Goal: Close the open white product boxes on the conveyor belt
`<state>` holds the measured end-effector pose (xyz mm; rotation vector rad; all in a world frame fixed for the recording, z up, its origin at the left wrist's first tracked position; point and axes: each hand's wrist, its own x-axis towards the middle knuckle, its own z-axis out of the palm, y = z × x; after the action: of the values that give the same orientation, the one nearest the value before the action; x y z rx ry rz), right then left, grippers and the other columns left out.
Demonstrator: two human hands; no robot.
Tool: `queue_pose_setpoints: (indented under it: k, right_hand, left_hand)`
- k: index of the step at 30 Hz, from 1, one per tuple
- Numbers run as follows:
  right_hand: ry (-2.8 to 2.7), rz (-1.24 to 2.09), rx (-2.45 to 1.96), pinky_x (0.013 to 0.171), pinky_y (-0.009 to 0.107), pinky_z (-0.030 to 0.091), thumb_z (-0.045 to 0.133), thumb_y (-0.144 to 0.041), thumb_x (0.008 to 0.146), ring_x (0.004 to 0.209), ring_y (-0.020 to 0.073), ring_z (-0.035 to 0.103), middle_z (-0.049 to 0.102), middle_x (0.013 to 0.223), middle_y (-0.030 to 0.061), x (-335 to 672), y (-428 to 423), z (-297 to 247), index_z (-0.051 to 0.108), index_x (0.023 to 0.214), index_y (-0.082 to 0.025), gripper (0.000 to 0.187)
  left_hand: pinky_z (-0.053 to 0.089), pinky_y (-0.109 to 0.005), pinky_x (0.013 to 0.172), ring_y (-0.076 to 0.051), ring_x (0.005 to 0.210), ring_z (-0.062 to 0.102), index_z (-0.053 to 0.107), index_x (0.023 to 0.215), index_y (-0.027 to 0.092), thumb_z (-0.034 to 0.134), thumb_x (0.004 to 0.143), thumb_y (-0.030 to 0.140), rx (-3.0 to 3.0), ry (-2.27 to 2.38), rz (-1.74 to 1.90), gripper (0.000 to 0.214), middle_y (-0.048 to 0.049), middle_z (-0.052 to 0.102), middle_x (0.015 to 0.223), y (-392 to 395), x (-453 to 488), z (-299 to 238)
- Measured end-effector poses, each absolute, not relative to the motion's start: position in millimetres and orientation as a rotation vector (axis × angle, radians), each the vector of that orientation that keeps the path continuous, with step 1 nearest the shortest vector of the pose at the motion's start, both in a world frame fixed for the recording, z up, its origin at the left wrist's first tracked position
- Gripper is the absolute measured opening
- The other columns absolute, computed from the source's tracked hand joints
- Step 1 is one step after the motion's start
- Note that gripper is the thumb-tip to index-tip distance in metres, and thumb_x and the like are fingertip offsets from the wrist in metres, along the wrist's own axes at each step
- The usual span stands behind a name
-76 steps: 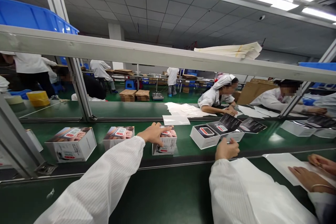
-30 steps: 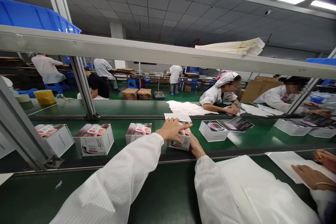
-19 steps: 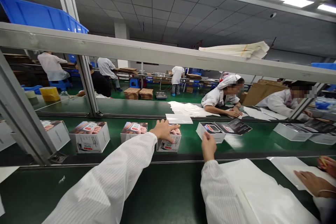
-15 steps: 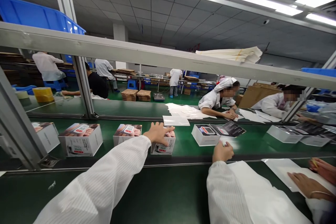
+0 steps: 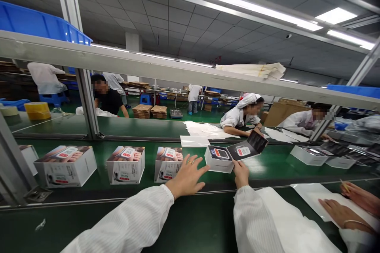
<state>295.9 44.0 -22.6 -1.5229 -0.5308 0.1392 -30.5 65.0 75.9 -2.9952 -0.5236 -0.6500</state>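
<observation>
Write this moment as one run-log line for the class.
left hand: open, beside closed product box | right hand: touching dark lid of open white box

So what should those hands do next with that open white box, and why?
Probably fold the open lid down over the open white box. The right hand is at the lid's edge, the device sits inside, and the neighbouring box is closed. The left hand, free beside it, could steady things.
</observation>
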Motion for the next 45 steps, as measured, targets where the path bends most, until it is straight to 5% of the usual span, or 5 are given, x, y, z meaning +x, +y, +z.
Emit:
queue_pose_setpoints:
  k: [11,19,29,35,45]
  right_hand:
    - [-1.074,0.112,-1.667,0.11,0.044,0.034,0.048,-0.055,0.082,0.127,0.0296,0.048,0.058,0.134,0.009,222.1,17.4,-26.7,0.061,0.133,-0.024,0.061]
    - [-1.041,0.317,-1.656,0.101,0.042,0.044,0.045,-0.07,0.082,0.121,0.0311,0.056,0.057,0.139,0.0088,206.7,26.6,-29.9,0.056,0.137,-0.024,0.072]
    - [-0.767,0.562,-1.364,0.083,0.04,0.054,0.053,-0.072,0.072,0.104,0.0307,0.064,0.07,0.111,0.012,205.2,72.1,-12.1,0.069,0.114,-0.017,0.07]
    - [-0.879,0.707,-1.325,0.082,0.037,0.052,0.072,-0.055,0.057,0.097,0.0297,0.064,0.074,0.097,0.0107,167.7,87.6,-15.2,0.074,0.086,-0.016,0.049]
    - [-0.83,0.518,-1.531,0.075,0.038,0.055,0.052,-0.058,0.08,0.091,0.0275,0.068,0.073,0.096,0.0101,139.8,48.8,-17.3,0.072,0.108,-0.02,0.052]
  left_hand:
    - [0.002,-0.054,0.12,-0.032,0.15,-0.009,0.018,0.156,0.023,0.059,0.078,0.011,-3.118,-0.635,-0.891,0.089,-0.0097,-0.006,0.164,76.2,9.1,58.5]
    - [0.034,-0.046,0.114,-0.031,0.145,0.029,0.008,0.158,0.015,0.057,0.075,0.011,-3.353,-1.15,-0.828,0.096,-0.0186,0.024,0.159,114.1,26.1,15.6]
    - [0.009,-0.064,0.112,-0.046,0.145,0.011,0.029,0.149,0.05,0.084,0.064,0.037,-3.289,-0.68,-0.609,0.102,-0.0026,0.013,0.162,122.5,-1.7,90.0]
    - [0.034,-0.058,0.097,-0.046,0.123,0.043,0.022,0.152,0.047,0.076,0.068,0.062,-3.18,-0.75,-0.061,0.101,-0.0133,0.045,0.137,139.6,-9.6,120.6]
    - [0.032,-0.061,0.099,-0.046,0.128,0.04,0.024,0.152,0.045,0.073,0.07,0.065,-3.167,-0.815,0.032,0.097,-0.0134,0.041,0.145,152.6,-36.6,115.4]
